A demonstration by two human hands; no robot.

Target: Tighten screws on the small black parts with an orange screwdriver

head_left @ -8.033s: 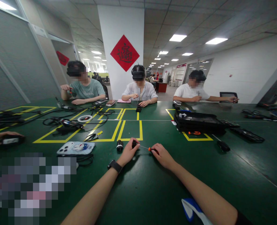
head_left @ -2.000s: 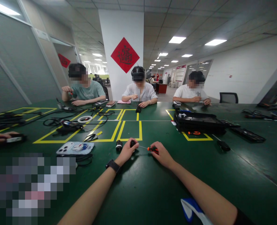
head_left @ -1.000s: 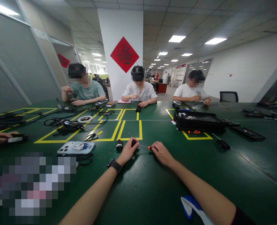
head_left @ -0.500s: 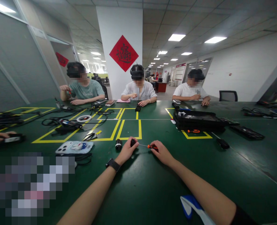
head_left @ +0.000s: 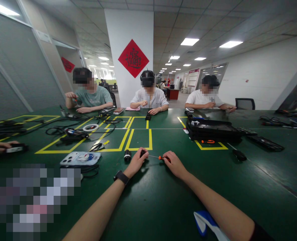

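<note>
My right hand [head_left: 173, 163] is closed round the orange and black handle of a screwdriver [head_left: 161, 157]. Its thin metal shaft points left and reaches to my left hand [head_left: 136, 163]. Fingers of that hand are wrapped round a small dark, rounded part [head_left: 143, 153], mostly covered by them; the screwdriver's tip meets it or lies close to it, I cannot tell which. Just left of my left hand a black cylindrical piece with a pale band [head_left: 127, 155] stands on the green table [head_left: 148, 194].
A phone in a light blue case [head_left: 81, 158] lies left over a coiled cable. Black trays [head_left: 212, 129] are stacked at the right, with an orange-handled tool [head_left: 208, 142] before them and another screwdriver [head_left: 238, 155] nearby. Three people sit opposite. Another person's hand [head_left: 2, 147] shows at far left.
Both my hands keep nearly the same place and grip. The person at the right across the table has moved a hand outward to the right. The view has shifted slightly.
</note>
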